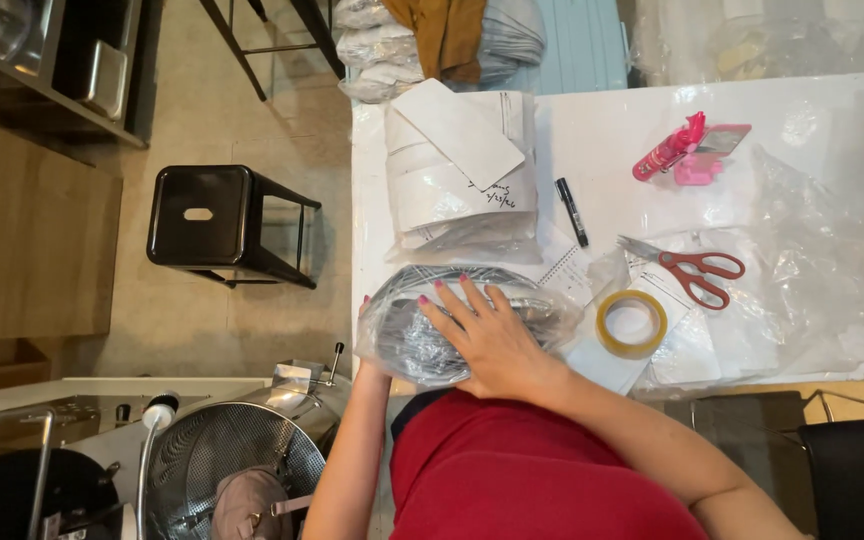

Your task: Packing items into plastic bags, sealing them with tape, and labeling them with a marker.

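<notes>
A clear plastic bag (pixel 407 335) stuffed with folded grey material lies at the near edge of the white table (pixel 612 130). My right hand (pixel 487 340) rests flat on top of it, fingers spread, nails painted pink. My left hand (pixel 367 310) wraps around the bag's left end. Only its fingertips show; the rest is hidden behind the bag.
Right of the bag lie a yellow tape roll (pixel 632 323), red-handled scissors (pixel 697 270) and crumpled clear plastic (pixel 812 250). Behind it are a stack of white packets (pixel 462 170), a black marker (pixel 572 212) and a pink spray bottle (pixel 667 148). A black stool (pixel 217 225) and a mesh bowl (pixel 232 470) stand left.
</notes>
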